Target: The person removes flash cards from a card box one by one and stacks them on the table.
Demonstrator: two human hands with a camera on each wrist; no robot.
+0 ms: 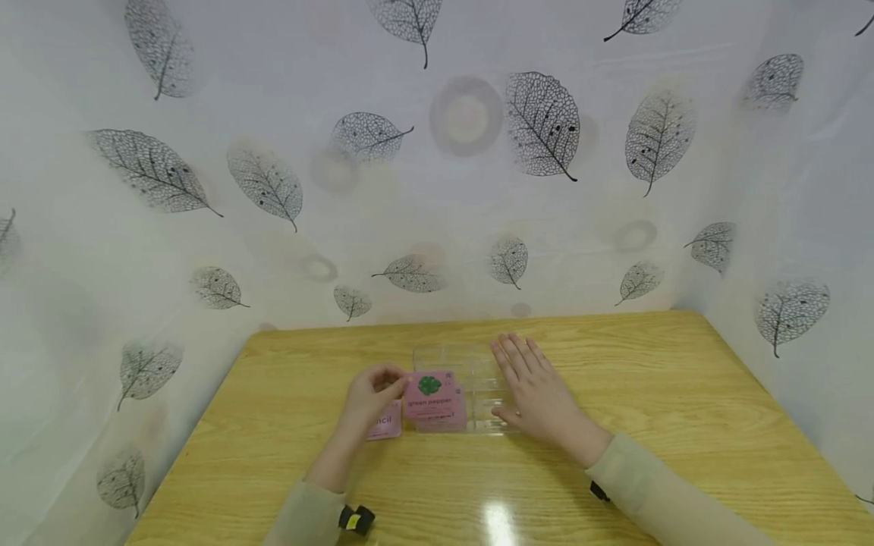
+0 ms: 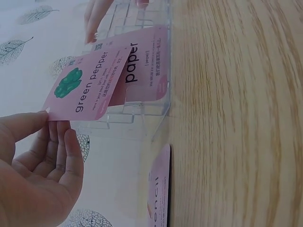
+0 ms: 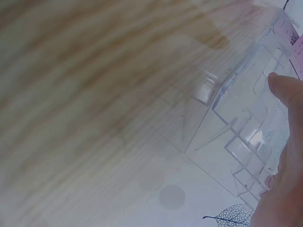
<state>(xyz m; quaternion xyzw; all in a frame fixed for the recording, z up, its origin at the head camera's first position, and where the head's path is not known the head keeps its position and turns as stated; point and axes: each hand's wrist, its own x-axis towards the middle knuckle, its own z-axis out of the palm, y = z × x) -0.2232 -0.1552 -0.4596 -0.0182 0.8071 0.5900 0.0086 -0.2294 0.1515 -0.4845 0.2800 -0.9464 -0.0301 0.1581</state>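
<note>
My left hand (image 1: 365, 398) pinches a pink card (image 2: 75, 90) by one corner between thumb and fingers. The card reads "green pepper" beside a green pepper picture. Behind it, a second pink card (image 2: 147, 71) with the word "paper" stands tilted in a clear plastic compartment box (image 1: 486, 384), partly covered by the first. To the left of the box, under the left hand, a pink "pencil" card (image 1: 387, 426) lies on the table, partly hidden. My right hand (image 1: 539, 394) rests on the box's right side, fingers straight; its thumb touches the box (image 3: 246, 137) near the front.
The box stands on a wood-grain table (image 1: 614, 485) towards its back edge. White sheeting (image 1: 464, 205) with a leaf print hangs behind the table and along both sides. A glare spot lies near the table's front.
</note>
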